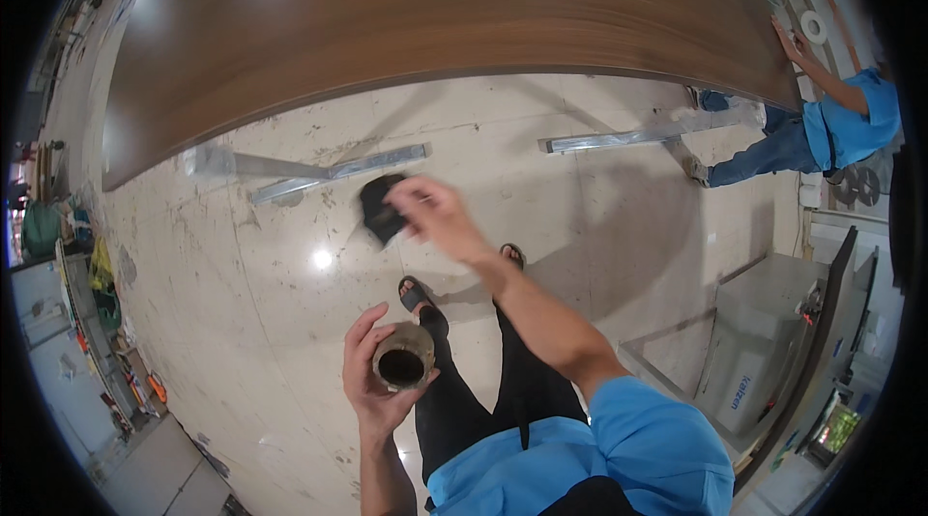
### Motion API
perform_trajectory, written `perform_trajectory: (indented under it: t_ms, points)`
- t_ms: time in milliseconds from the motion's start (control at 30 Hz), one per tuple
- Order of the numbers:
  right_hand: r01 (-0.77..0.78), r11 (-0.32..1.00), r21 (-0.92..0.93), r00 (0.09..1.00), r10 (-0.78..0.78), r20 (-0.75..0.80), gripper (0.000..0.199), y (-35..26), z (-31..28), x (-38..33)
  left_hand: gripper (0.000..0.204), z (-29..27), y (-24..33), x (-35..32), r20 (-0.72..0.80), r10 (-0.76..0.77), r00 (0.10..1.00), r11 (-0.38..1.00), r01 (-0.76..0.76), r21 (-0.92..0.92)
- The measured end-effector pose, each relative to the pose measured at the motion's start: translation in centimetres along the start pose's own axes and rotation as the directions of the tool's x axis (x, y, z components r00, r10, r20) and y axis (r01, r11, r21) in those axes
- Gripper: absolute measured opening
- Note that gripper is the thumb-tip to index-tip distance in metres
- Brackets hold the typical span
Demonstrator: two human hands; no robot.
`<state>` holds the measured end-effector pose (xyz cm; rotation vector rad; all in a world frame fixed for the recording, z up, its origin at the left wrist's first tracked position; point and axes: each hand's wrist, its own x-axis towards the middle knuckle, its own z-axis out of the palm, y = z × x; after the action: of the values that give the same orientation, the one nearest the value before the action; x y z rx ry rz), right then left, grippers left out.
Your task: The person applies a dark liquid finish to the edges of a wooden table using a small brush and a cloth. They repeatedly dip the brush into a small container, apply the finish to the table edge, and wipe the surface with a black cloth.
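Note:
My left hand (363, 373) is wrapped round a small, round, grey-brown container (395, 333), held upright over the floor in front of my legs. Its top faces me and shows a dark round opening; what is inside cannot be made out. Further forward, my right hand (443, 219) is stretched out and smeared by motion. The fingers pinch a black cloth (379, 210), which hangs off to their left, also blurred. Both hands are short of the long brown wood-grain panel (435, 18) that spans the far side.
Beneath the panel are metal feet (338, 174) on the scuffed tiled floor (290, 323). At the far right a person (831, 125) in a blue shirt touches the panel's end. A grey cabinet (754, 342) stands at my right, cluttered shelving (101, 342) at my left.

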<state>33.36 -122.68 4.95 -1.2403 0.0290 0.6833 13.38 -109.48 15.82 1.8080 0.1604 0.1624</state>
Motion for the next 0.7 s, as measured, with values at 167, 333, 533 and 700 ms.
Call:
perform_trajectory:
  t_ms: [167,333,533,700]
  points:
    - [0.242,0.919,-0.311,0.844,-0.357,-0.401,0.014,-3.3,-6.2,-4.0,0.077,-3.2,-0.7,1.0,-0.004,0.022,1.0,0.995,-0.022,-0.093]
    - [0.28,0.947,-0.156,0.906,-0.314,-0.285,0.022,-5.9,-6.6,-6.6,0.068,-5.8,0.1,4.7,0.111,0.106,0.988,0.994,-0.104,-0.026]
    - [0.208,0.964,-0.164,0.949,-0.24,-0.205,0.03,-5.6,-1.5,-9.4,0.071,-1.5,0.0,8.8,0.379,0.114,0.918,0.993,-0.101,-0.056]
    - [0.175,0.982,-0.065,0.967,-0.184,-0.177,0.015,-6.8,-1.4,-11.7,0.073,1.4,-0.1,9.1,0.505,0.022,0.863,0.998,-0.047,0.036]
